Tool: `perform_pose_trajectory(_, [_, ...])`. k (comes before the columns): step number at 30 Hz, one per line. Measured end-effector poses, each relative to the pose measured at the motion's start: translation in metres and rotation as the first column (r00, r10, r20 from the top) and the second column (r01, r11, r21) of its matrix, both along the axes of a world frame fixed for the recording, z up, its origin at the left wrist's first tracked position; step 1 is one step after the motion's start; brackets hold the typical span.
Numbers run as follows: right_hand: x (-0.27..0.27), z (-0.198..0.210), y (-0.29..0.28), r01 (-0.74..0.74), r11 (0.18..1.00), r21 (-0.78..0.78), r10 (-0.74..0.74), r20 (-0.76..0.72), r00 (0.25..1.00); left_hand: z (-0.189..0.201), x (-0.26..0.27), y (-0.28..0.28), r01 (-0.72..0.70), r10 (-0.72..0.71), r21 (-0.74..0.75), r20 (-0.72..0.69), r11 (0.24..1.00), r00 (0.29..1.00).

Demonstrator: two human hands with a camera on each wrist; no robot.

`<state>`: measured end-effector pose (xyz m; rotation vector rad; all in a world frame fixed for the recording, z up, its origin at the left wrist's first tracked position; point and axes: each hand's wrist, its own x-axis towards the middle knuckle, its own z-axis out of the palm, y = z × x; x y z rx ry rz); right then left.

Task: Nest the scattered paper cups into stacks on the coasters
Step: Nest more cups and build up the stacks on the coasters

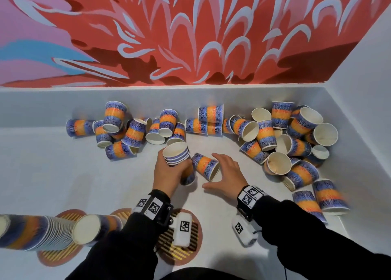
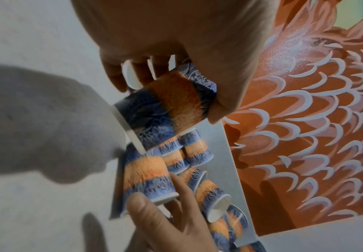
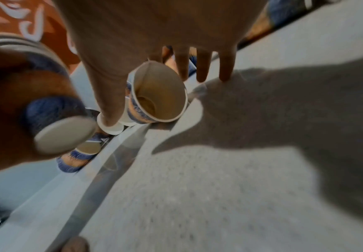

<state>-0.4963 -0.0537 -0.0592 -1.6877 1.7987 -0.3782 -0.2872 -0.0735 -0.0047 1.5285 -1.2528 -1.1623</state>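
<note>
- Left hand [image 1: 169, 175] wraps a short nested stack [image 1: 177, 156], mouth up, ready to take another cup.
- Right hand [image 1: 227, 175], grip spread, fingers straight, reaches over a lying cup [image 1: 204, 166] on the white surface [image 1: 63, 167].
- Thin, tapered paper cups with rolled rims; tall stacks sit on striped round coasters [image 1: 182, 252].

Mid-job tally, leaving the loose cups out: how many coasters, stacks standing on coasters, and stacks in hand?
Coasters: 3
Stacks on coasters: 2
Stack in grip of the left hand: 1
Total: 6
</note>
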Motion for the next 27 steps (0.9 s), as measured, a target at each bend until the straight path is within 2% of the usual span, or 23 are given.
perform_pose_trajectory(3, [0.0,-0.007,-0.011,0.036,0.999,0.033,-0.038,0.071,0.997,-0.006,0.009,-0.003,0.045,-0.056,0.066,0.178,0.997,0.982])
perform_pose_trajectory(5, [-0.001,0.005,-0.016,0.095,0.995,0.03,-0.1,0.232,0.968,-0.016,0.015,0.001,0.058,-0.076,0.072,0.276,0.996,0.958])
perform_pose_trajectory(7, [-0.006,0.029,-0.018,0.132,0.991,-0.029,-0.111,0.387,0.915,-0.018,0.016,0.01,0.071,-0.087,0.068,0.285,0.995,0.955])
perform_pose_trajectory(9, [-0.014,0.056,-0.022,0.063,0.992,-0.105,-0.02,0.372,0.928,-0.017,0.015,0.016,0.124,-0.14,0.067,0.349,0.99,0.927])
perform_pose_trajectory(11, [-0.023,0.081,-0.027,-0.079,0.985,-0.155,0.123,0.298,0.947,-0.016,0.012,0.02,0.199,-0.206,0.057,0.377,0.978,0.903])
perform_pose_trajectory(13, [-0.027,0.102,-0.033,-0.188,0.97,-0.151,0.221,0.247,0.943,-0.012,0.007,0.022,0.254,-0.256,0.051,0.325,0.966,0.91])
perform_pose_trajectory(16, [-0.021,0.123,-0.038,-0.276,0.956,-0.101,0.292,0.217,0.931,-0.004,-0.002,0.024,0.327,-0.326,0.037,0.241,0.944,0.914])
perform_pose_trajectory(19, [-0.012,0.125,-0.034,-0.338,0.939,-0.057,0.34,0.284,0.897,0.002,-0.007,0.026,0.352,-0.352,0.042,0.207,0.935,0.913])
perform_pose_trajectory(22, [0.0,0.125,-0.036,-0.328,0.944,-0.044,0.317,0.411,0.855,-0.001,-0.001,0.028,0.329,-0.334,0.061,0.194,0.942,0.922])
perform_pose_trajectory(27, [0.035,0.107,-0.027,-0.471,0.88,0.064,0.435,0.29,0.852,0.011,-0.008,0.026,0.319,-0.314,0.017,0.238,0.947,0.919])
